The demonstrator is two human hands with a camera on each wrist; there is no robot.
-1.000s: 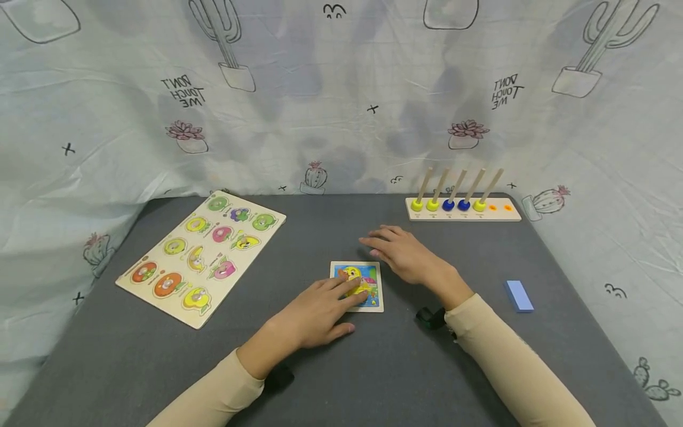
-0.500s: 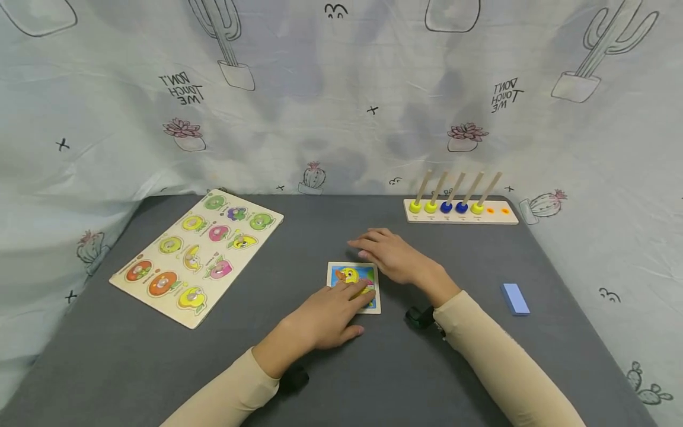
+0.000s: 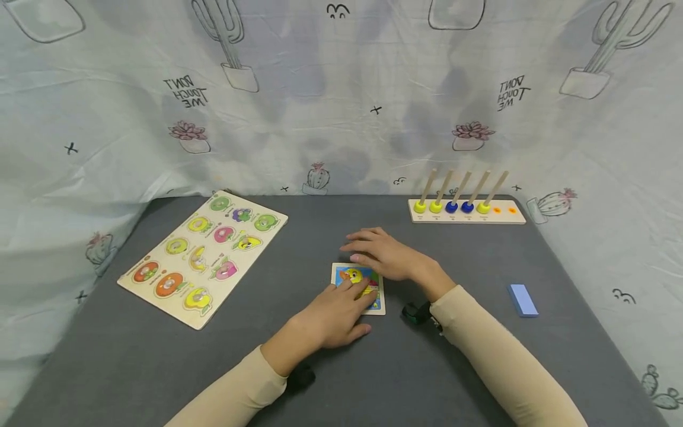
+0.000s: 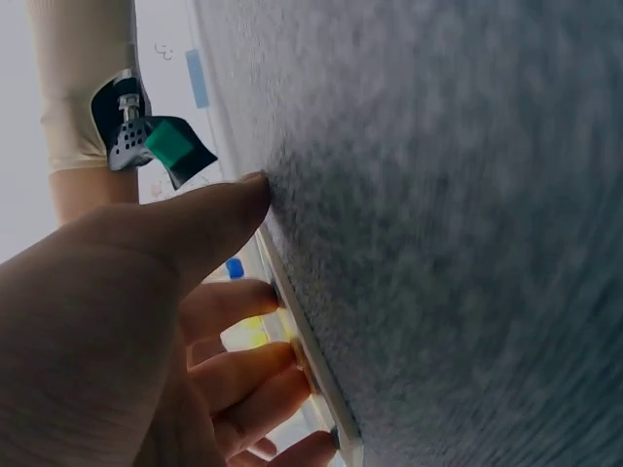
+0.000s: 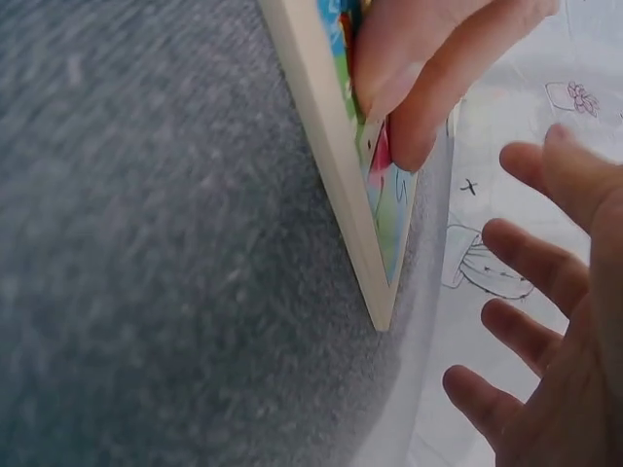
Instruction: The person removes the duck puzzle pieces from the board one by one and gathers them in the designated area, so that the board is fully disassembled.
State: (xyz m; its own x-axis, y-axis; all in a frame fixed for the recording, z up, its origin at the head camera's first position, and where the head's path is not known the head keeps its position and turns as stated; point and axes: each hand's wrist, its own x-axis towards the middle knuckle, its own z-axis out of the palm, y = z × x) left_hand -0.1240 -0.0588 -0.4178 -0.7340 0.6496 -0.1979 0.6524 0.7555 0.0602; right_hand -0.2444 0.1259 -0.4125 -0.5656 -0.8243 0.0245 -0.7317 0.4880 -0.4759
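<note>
Grey surface (image 3: 368, 385) carries the duck board (image 3: 354, 273), flat, near-square, no clear long axis, lying under the left hand (image 3: 336, 314), which is nearer and touches it with relaxed fingers, gripping nothing; the right hand (image 3: 385, 255), loosely spread and empty, hovers by the board's far right corner

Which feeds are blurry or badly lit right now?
Head: mostly clear, soft shadow on the table beneath the right arm; left wrist: left hand dark against washed-out cloth, tabletop blurred; right wrist: tabletop blurred, duck puzzle edge and right hand distinguishable.
</note>
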